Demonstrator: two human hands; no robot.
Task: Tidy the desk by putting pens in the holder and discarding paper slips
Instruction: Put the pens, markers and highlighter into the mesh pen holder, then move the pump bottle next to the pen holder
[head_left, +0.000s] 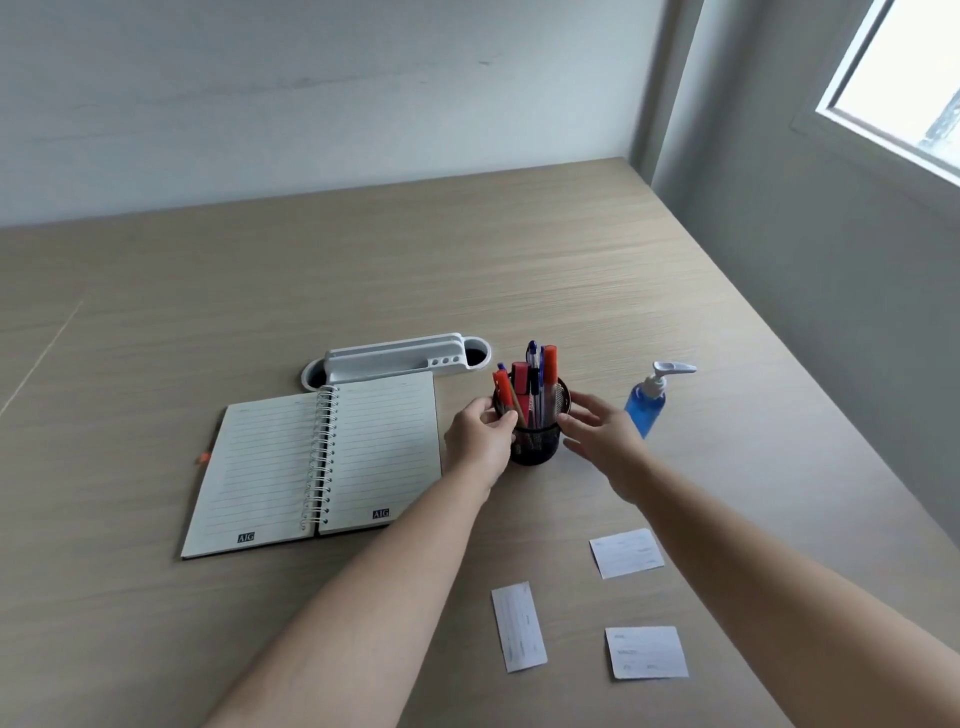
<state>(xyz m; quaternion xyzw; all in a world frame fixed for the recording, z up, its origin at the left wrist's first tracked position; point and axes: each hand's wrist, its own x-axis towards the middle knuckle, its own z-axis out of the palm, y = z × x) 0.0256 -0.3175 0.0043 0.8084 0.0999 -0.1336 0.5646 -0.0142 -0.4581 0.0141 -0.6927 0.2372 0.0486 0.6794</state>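
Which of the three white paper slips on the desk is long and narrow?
The leftmost white paper slip, nearest the left forearm: a tall, narrow strip, whereas the other two slips are squarish.

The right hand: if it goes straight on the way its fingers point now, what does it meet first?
Probably the black mesh pen holder: the right hand is open, its fingers aimed left at the holder's wall, almost touching.

A light wood-grain desk (519, 260) stretches beyond both hands to a pale grey wall (311, 93). Up and to the right of the right hand, a white-framed window (893, 98) lets bright daylight onto a grey side wall (805, 249).
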